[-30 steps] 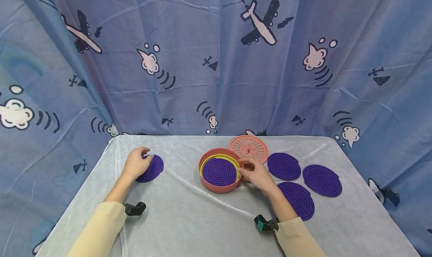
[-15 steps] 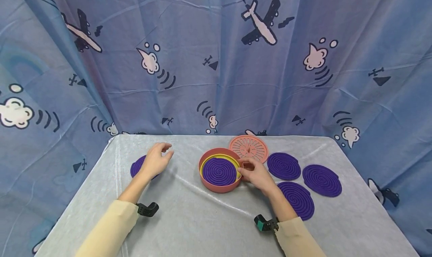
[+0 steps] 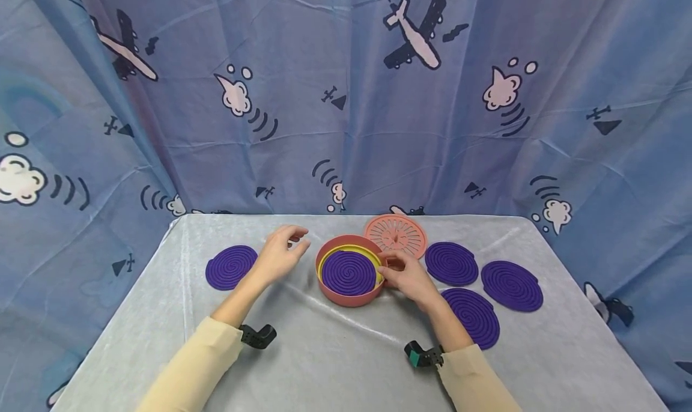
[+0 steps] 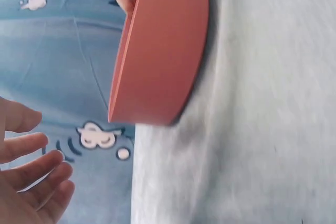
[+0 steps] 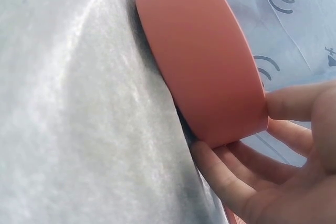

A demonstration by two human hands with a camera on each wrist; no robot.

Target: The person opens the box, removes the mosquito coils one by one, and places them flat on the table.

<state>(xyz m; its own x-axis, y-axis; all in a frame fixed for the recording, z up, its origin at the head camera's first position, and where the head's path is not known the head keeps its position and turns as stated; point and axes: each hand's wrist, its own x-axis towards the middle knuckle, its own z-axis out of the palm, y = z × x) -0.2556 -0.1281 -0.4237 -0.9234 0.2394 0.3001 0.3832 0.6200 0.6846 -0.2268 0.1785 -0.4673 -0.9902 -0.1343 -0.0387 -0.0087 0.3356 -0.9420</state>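
Observation:
A round coral-red box (image 3: 346,299) stands mid-table, with a yellow lining (image 3: 373,256) and a purple spiral coaster (image 3: 348,272) inside it. My right hand (image 3: 409,280) holds the box at its right side, thumb at the rim and fingers against the outer wall (image 5: 205,61). To the left of the box hovers my left hand (image 3: 281,254), empty, its fingers loosely bent and apart from the wall. The left wrist view shows that hand (image 4: 37,174) beside the box wall (image 4: 163,51). Another purple spiral coaster (image 3: 231,268) lies flat to the left of that hand.
Behind the box, a slotted coral lid (image 3: 396,235) lies on the white-covered table (image 3: 335,358). Three more purple coasters lie at the right: one by the lid (image 3: 451,263), one farther right (image 3: 512,286), one partly under the right forearm (image 3: 478,319). A blue curtain (image 3: 303,148) hangs behind.
My left hand has left the purple coaster at the left and moved rightward toward the box, holding nothing. That coaster now lies uncovered. The right hand stays on the box.

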